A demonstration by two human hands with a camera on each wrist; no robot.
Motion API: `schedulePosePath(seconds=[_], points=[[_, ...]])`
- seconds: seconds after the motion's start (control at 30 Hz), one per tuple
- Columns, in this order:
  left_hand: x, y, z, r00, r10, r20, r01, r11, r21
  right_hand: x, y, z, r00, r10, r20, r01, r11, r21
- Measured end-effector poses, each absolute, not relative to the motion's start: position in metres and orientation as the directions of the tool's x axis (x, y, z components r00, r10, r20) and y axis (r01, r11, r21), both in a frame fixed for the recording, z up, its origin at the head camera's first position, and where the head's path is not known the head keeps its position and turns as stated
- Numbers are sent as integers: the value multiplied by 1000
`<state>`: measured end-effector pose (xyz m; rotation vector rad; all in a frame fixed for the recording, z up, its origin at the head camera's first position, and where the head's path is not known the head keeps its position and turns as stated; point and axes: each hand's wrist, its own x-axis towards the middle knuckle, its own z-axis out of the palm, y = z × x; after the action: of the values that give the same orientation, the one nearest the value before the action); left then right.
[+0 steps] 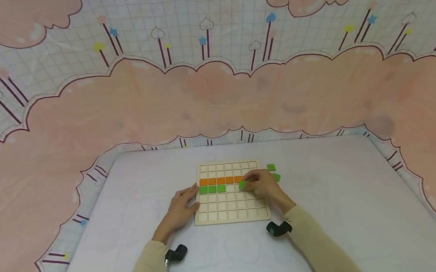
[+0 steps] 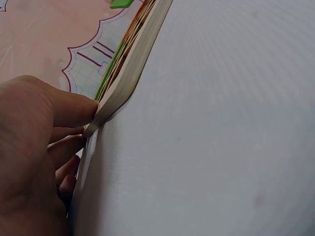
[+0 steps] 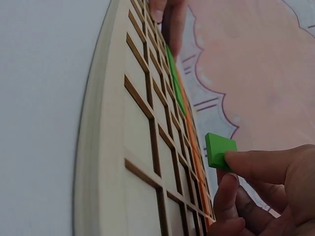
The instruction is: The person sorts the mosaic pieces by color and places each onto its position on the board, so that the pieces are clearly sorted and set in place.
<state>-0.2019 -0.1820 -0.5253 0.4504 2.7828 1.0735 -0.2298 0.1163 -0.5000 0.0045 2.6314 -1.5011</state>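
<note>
A square wooden grid board (image 1: 232,221) lies on the white table. An unbroken row of several orange tiles (image 1: 220,181) fills cells across it, partly hidden at its right end by my right hand. Just below are three green tiles (image 1: 212,189) side by side at the left. My right hand (image 1: 264,185) pinches another green tile (image 3: 220,150) between thumb and fingers, held above the board's surface, right of those three. My left hand (image 1: 180,209) rests at the board's left edge, its thumb (image 2: 74,109) and fingertips touching the rim.
Two loose green tiles, one farther back (image 1: 271,167) and one nearer (image 1: 277,177), lie on the table right of the board. A black wrist device (image 1: 176,253) sits by each sleeve. Behind the white table (image 1: 325,176) hangs a patterned cloth (image 1: 195,97).
</note>
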Motion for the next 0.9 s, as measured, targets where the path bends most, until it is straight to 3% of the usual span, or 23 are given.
schedulePosePath(seconds=[0.9], points=[[-201, -180, -526, -956, 293, -32, 194, 708, 680, -230, 88, -509, -995, -92, -38, -11, 479, -878]])
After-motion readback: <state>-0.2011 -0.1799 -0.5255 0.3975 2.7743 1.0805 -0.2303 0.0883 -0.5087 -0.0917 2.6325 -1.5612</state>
